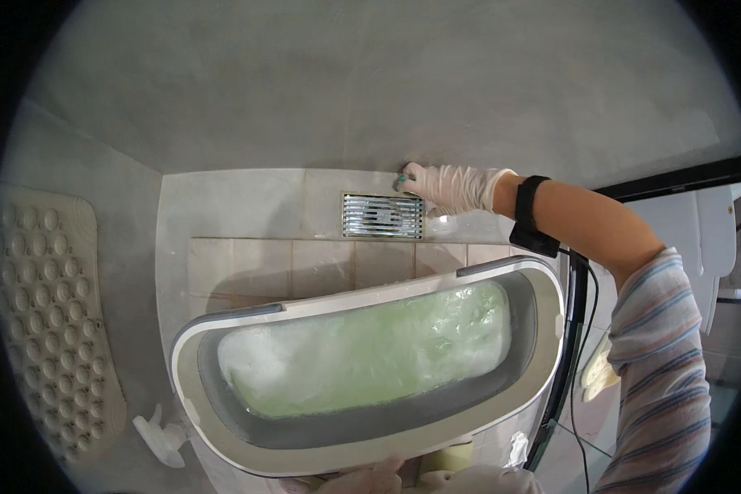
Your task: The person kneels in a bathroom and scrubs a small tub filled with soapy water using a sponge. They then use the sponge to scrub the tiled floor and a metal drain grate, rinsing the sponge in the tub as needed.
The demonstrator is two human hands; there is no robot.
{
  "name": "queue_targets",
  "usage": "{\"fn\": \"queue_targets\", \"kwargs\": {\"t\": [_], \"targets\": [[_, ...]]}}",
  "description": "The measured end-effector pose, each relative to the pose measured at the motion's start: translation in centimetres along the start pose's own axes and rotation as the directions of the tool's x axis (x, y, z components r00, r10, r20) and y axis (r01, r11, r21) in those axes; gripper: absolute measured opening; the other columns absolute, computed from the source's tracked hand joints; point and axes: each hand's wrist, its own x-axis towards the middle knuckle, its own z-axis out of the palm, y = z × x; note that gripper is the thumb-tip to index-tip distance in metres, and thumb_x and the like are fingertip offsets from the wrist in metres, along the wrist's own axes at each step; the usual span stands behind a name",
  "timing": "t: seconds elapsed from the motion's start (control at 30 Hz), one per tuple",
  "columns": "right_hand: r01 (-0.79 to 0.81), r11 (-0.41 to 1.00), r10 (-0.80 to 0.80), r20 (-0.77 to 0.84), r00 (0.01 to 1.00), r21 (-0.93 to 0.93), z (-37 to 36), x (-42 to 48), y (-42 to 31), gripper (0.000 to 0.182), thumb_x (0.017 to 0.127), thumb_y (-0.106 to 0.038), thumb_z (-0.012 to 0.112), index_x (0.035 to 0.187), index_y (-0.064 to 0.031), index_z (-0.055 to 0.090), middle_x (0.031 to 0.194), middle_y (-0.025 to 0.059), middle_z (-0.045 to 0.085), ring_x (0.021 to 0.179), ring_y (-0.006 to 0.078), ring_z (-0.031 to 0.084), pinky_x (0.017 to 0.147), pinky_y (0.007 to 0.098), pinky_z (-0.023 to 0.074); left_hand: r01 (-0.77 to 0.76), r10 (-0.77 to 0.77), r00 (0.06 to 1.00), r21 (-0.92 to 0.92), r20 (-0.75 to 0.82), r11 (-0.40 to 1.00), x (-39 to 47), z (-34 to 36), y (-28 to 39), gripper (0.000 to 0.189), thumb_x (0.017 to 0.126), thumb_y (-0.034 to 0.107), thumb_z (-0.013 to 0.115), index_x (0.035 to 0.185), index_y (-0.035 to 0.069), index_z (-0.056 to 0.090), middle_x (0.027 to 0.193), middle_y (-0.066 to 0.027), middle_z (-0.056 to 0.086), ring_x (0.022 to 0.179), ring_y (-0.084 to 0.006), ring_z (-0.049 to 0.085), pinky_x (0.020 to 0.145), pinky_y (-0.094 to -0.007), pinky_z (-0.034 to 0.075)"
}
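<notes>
My right hand (429,185) wears a thin whitish glove and reaches to the line where the grey wall meets the floor. Its fingers are closed around a small green and dark object (401,182), mostly hidden, perhaps a scrubber. Just below those fingers lies a slotted metal floor drain (383,216). Before me stands a long white and grey plastic tub (358,429), holding greenish, foamy water (358,352). What appears to be my left hand (373,477) is at the bottom edge, by the tub's near rim; its grip is cut off from view.
A beige bath mat with suction cups (49,321) leans on the left wall. A white spray-bottle head (160,435) rises beside the tub's left end. At right run a black door frame (574,339) and a dark cable (574,383) from my wrist strap (528,210). Pale slippers (602,370) lie beyond.
</notes>
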Motion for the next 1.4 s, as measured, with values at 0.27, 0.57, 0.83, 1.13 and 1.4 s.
{"fn": "queue_targets", "kwargs": {"t": [0.27,0.57,0.83,1.13,1.4], "targets": [[-0.200,0.941,0.228,0.075,0.971,-0.273,3.4,-3.8,2.2,0.073,0.085,-0.017,0.055,0.147,-0.0117,0.015,0.097,0.0187,0.052,0.057,0.0296,0.063,0.043,0.0380,0.0527,0.357,-0.203,0.786,0.160,-0.584,0.920,-1.9,-1.3,-7.0,0.038,0.074,0.017,0.068,0.108,0.005,0.060,0.094,-0.0123,0.063,0.087,-0.0341,0.058,0.076,-0.0432,0.047],[-0.057,0.914,0.069,0.014,0.998,-0.402,3.1,3.4,-1.4,0.062,0.095,-0.029,0.043,0.147,-0.0095,0.015,0.093,0.0203,0.058,0.052,0.0252,0.062,0.037,0.0373,0.0481,0.191,-0.065,0.877,0.222,-0.475,0.956,-2.0,-0.9,-7.7,0.044,0.071,0.014,0.071,0.113,0.004,0.057,0.097,-0.0134,0.061,0.089,-0.0331,0.058,0.070,-0.0457,0.048],[0.002,0.907,0.002,0.008,1.000,-0.421,1.8,2.9,-1.5,0.059,0.096,-0.034,0.040,0.146,-0.0113,0.020,0.092,0.0215,0.057,0.053,0.0257,0.061,0.038,0.0395,0.0487,0.197,-0.062,0.840,0.197,-0.539,0.960,-1.4,-2.0,-5.9,0.048,0.072,0.016,0.074,0.115,0.004,0.057,0.099,-0.0147,0.061,0.084,-0.0337,0.060,0.068,-0.0449,0.050],[0.056,0.923,-0.027,0.083,0.996,-0.380,3.5,-1.6,2.7,0.064,0.093,-0.023,0.045,0.147,-0.0096,0.014,0.096,0.0261,0.057,0.056,0.0258,0.064,0.038,0.0356,0.0503,0.439,-0.623,0.631,-0.450,-0.462,0.778,-12.4,2.6,-8.1,0.051,0.070,0.016,0.073,0.117,0.004,0.056,0.101,-0.0111,0.061,0.086,-0.0295,0.058,0.072,-0.0414,0.048],[-0.082,0.936,0.142,0.155,0.978,-0.343,1.4,2.7,-2.3,0.063,0.094,-0.029,0.046,0.147,-0.0135,0.015,0.104,0.0216,0.057,0.062,0.0301,0.065,0.042,0.0373,0.0512,0.341,-0.198,0.818,0.179,-0.539,0.923,-7.0,-4.2,-5.4,0.057,0.069,0.012,0.073,0.122,0.006,0.054,0.102,-0.0148,0.059,0.087,-0.0316,0.058,0.072,-0.0412,0.050]]}}
